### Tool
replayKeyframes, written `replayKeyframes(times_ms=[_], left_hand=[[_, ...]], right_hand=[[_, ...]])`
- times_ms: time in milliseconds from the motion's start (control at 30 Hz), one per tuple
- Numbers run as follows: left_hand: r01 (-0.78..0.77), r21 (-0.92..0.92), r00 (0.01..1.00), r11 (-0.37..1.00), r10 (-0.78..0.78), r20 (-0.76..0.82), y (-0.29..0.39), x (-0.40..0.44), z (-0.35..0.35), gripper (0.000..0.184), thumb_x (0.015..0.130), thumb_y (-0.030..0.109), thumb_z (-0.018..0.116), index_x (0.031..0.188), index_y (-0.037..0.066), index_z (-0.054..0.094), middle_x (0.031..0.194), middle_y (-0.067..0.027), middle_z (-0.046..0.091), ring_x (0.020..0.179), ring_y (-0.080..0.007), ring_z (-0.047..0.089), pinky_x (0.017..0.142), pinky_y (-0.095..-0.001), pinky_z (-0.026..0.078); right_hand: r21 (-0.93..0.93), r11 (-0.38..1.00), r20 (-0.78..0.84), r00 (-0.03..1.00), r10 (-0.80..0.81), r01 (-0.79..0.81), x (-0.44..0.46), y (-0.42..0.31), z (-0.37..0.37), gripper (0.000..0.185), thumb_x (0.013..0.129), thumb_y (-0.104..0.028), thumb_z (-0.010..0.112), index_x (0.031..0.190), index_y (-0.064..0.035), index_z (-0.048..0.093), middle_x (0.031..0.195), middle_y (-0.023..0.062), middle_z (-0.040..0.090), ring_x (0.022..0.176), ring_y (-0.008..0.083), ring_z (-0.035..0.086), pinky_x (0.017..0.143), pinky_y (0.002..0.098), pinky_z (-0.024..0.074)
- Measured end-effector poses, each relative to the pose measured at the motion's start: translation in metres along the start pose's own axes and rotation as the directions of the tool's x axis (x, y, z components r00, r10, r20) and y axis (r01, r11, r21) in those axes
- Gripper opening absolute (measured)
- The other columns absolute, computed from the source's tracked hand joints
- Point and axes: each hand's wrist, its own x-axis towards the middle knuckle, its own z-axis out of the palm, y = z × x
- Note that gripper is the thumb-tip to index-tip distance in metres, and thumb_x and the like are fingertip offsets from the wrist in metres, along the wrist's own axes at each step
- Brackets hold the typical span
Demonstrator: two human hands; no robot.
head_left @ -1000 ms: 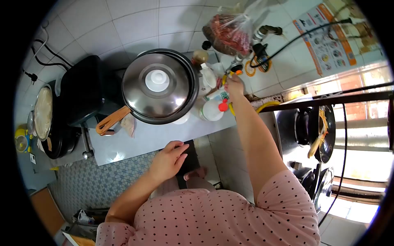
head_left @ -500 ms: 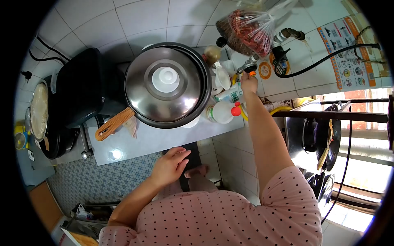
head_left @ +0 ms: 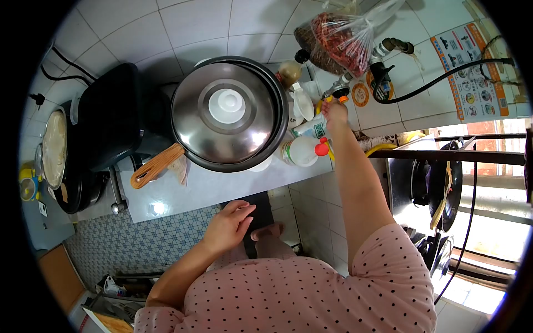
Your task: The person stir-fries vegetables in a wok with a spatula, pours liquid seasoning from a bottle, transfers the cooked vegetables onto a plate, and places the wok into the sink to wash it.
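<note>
Right hand (head_left: 335, 113): fingers bent and bunched together at the far end of the reach, against a small orange piece (head_left: 343, 99) below the metal valve (head_left: 340, 89) on the tiled wall. From my view I cannot tell whether they grip it or only touch it; the back of the hand hides the contact. The orange piece shows just past the fingertips.

Left hand (head_left: 229, 226): half open, fingers loosely curled, thumb apart, empty, in front of the counter (head_left: 211, 191) edge.

Near the right hand I see the green-lettered bottle (head_left: 312, 129) beside the wrist, the red-capped bottle (head_left: 300, 151) nearer the counter edge, a white bottle (head_left: 303, 103) and a dark-capped jar (head_left: 289, 74). The bag of red dried pieces (head_left: 345, 39) hangs above the valve. The lidded pan (head_left: 222, 139) fills mid-counter, wooden handle (head_left: 157, 165) toward the left. The bottles crowd the space between pan and right hand.
</note>
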Motion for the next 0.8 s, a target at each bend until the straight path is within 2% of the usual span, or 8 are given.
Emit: replayKeyframes(times_ms=[100, 200, 400, 500, 533, 633, 733, 800], left_hand=[[0.013, 0.007, 1.000, 1.000, -0.013, 0.008, 0.002, -0.003, -0.001, 0.026, 0.086, 0.016, 0.061, 0.111, 0.008, 0.064, 0.110, -0.0105, 0.060, 0.089, -0.0259, 0.065, 0.074, -0.0343, 0.053], [0.042, -0.001, 0.999, 0.999, -0.042, 0.017, 0.005, -0.006, -0.001, 0.026, 0.086, 0.016, 0.061, 0.111, 0.008, 0.064, 0.110, -0.0098, 0.060, 0.089, -0.0257, 0.064, 0.074, -0.0342, 0.053], [0.032, -0.020, 0.999, 0.999, -0.032, 0.026, 0.013, -0.009, 0.003, 0.026, 0.086, 0.016, 0.061, 0.111, 0.009, 0.064, 0.110, -0.0092, 0.060, 0.091, -0.0254, 0.063, 0.075, -0.0343, 0.052], [-0.005, 0.000, 0.999, 1.000, 0.005, 0.042, 0.022, -0.008, 0.002, 0.026, 0.086, 0.017, 0.061, 0.111, 0.009, 0.064, 0.110, -0.0091, 0.060, 0.091, -0.0256, 0.063, 0.077, -0.0343, 0.052], [-0.026, 0.007, 0.999, 1.000, 0.026, 0.047, 0.026, -0.007, 0.001, 0.026, 0.087, 0.018, 0.060, 0.111, 0.009, 0.064, 0.110, -0.0091, 0.060, 0.091, -0.0257, 0.063, 0.077, -0.0343, 0.052], [-0.045, -0.017, 0.994, 0.999, 0.046, 0.104, 0.039, -0.004, 0.002, 0.028, 0.087, 0.015, 0.059, 0.114, 0.010, 0.063, 0.110, -0.0101, 0.060, 0.087, -0.0273, 0.063, 0.075, -0.0337, 0.051], [-0.033, 0.005, 0.980, 0.999, 0.031, 0.197, 0.065, 0.005, 0.002, 0.029, 0.087, 0.016, 0.059, 0.114, 0.008, 0.062, 0.110, -0.0093, 0.060, 0.085, -0.0265, 0.062, 0.074, -0.0331, 0.051], [-0.095, 0.007, 0.969, 0.995, 0.091, 0.231, 0.079, 0.016, 0.007, 0.029, 0.087, 0.017, 0.059, 0.114, 0.006, 0.062, 0.111, -0.0099, 0.059, 0.084, -0.0265, 0.062, 0.073, -0.0326, 0.050]], right_hand=[[0.091, 0.987, 0.051, 0.990, 0.130, -0.134, 0.005, -0.005, -0.005, 0.029, 0.098, -0.027, 0.042, 0.093, -0.0030, 0.059, 0.082, 0.0040, 0.060, 0.066, 0.0131, 0.054, 0.060, 0.0250, 0.0464], [0.140, 0.972, 0.043, 0.982, 0.185, -0.189, 0.006, -0.008, -0.006, 0.029, 0.098, -0.027, 0.043, 0.097, -0.0028, 0.058, 0.082, 0.0037, 0.060, 0.065, 0.0134, 0.052, 0.061, 0.0253, 0.0468], [0.306, 0.918, 0.084, 0.968, 0.237, -0.252, -0.010, -0.013, -0.005, 0.030, 0.097, -0.027, 0.044, 0.105, -0.0007, 0.055, 0.098, 0.0090, 0.062, 0.084, 0.0186, 0.058, 0.073, 0.0280, 0.0497], [0.122, 0.965, 0.152, 0.965, 0.213, -0.233, -0.040, -0.022, -0.014, 0.029, 0.096, -0.026, 0.047, 0.109, -0.0008, 0.054, 0.104, 0.0121, 0.061, 0.092, 0.0210, 0.058, 0.077, 0.0290, 0.0501], [0.172, 0.957, 0.120, 0.969, 0.216, -0.234, -0.056, -0.024, -0.018, 0.030, 0.094, -0.025, 0.051, 0.112, -0.0017, 0.054, 0.103, 0.0123, 0.061, 0.087, 0.0202, 0.059, 0.074, 0.0294, 0.0506], [0.079, 0.980, 0.207, 0.965, 0.163, -0.182, -0.101, -0.024, -0.050, 0.032, 0.092, -0.023, 0.055, 0.116, -0.0027, 0.053, 0.102, 0.0115, 0.061, 0.081, 0.0189, 0.060, 0.072, 0.0289, 0.0508], [-0.028, 0.998, 0.274, 0.960, 0.053, -0.047, -0.174, -0.037, -0.080, 0.023, 0.088, -0.022, 0.061, 0.102, -0.0036, 0.061, 0.079, 0.0043, 0.062, 0.068, 0.0165, 0.057, 0.062, 0.0261, 0.0463], [-0.175, 0.980, 0.176, 0.983, -0.060, 0.091, -0.216, -0.036, -0.102, 0.022, 0.087, -0.023, 0.062, 0.096, -0.0027, 0.065, 0.074, 0.0045, 0.061, 0.065, 0.0151, 0.056, 0.061, 0.0275, 0.0462]])
